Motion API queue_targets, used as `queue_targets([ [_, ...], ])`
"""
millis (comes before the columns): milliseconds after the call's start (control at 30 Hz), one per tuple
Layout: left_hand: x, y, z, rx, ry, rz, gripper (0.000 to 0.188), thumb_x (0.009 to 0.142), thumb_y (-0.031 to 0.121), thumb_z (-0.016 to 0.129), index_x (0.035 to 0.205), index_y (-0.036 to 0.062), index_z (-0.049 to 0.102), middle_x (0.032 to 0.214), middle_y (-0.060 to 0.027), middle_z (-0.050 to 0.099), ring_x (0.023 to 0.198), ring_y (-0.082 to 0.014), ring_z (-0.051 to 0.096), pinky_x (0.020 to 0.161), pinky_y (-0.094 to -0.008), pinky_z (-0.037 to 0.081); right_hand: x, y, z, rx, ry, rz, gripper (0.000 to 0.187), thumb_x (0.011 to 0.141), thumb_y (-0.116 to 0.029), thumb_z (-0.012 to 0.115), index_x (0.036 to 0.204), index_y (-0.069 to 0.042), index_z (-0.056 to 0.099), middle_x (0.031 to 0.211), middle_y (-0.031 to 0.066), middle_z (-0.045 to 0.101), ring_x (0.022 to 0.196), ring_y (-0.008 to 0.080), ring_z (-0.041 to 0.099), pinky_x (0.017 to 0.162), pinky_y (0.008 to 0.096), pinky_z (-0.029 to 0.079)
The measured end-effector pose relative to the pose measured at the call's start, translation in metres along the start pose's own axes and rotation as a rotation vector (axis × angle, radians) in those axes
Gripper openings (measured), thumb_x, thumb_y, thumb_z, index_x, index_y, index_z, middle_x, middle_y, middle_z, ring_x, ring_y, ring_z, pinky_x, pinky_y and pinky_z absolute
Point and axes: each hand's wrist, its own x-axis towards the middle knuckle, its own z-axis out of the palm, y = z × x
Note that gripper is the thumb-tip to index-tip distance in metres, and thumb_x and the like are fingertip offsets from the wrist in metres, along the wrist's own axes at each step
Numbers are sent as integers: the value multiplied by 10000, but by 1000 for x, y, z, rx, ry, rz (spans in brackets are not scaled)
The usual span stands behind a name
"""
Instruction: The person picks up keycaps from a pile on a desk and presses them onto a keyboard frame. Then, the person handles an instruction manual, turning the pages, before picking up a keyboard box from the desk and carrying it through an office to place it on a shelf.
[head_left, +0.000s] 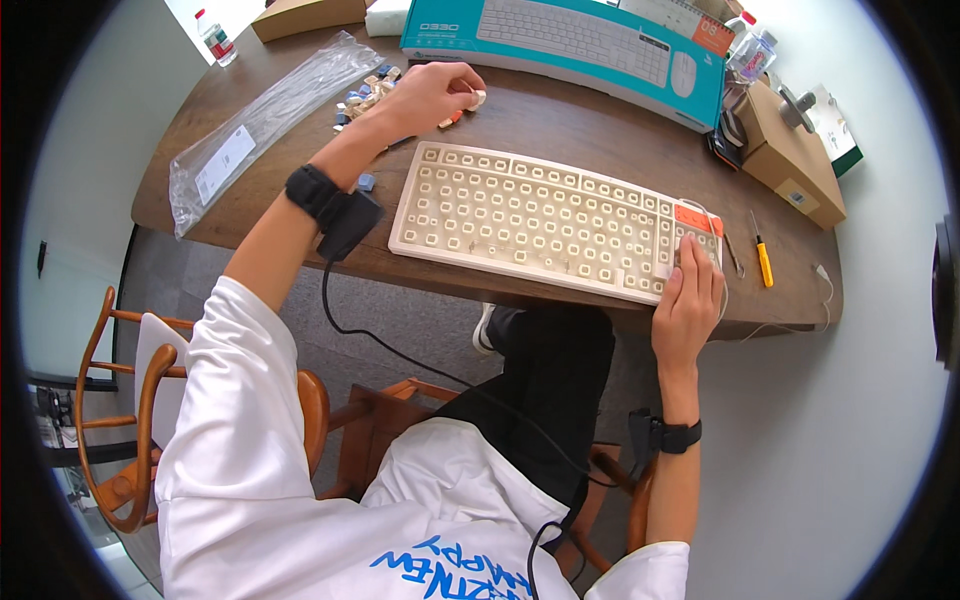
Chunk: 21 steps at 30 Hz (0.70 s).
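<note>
A bare strip of the table (580, 130) is running between the keyboard (540, 222) and the teal box (560, 72), leaving your left hand (435, 98) room to slide right. The box is walling off the far side. Leftward, a heap of keycaps (365, 100) and a plastic bag (270, 130) are crowding your left forearm. Your right hand (690, 300) is covering the keyboard's near right corner; beyond it, a yellow screwdriver (764, 262) is lying on the wood, and a cardboard box (795, 150) is blocking the far right.

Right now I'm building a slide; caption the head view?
Left hand pinches a small pale piece near loose keycaps; right hand rests on the keyboard.
</note>
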Motion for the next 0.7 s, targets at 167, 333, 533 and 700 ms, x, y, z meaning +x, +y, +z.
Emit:
queue_targets([
  [167,-28,10,-12,-398,-86,55,267,967,162,599,1193,23,631,986,-27,659,958,-98,597,824,-242,476,1,-1,2,-5,13,-6,339,943,-72,518,1259,12,608,1259,146,625,1079,322,563,962,412,449],
  [333,-57,29,-4,-751,-236,77,288,979,185,600,1216,22,589,1051,-37,595,923,-87,568,801,-232,468,-3,3,-2,-14,15,11,336,943,-74,522,1255,12,609,1257,143,626,1076,317,565,963,410,451],
  [533,-93,48,-9,-777,-241,51,267,959,176,608,1168,12,589,990,-36,585,884,-83,561,788,-221,467,-1,-3,2,18,23,3,334,945,-81,528,1255,14,609,1253,136,625,1083,313,561,969,408,450],
  [700,-116,68,6,-655,-187,64,256,901,175,661,1069,-3,585,908,-47,610,824,-82,579,765,-238,486,-1,0,-3,16,34,13,337,943,-84,533,1257,13,608,1253,128,622,1088,310,558,969,403,451],
])
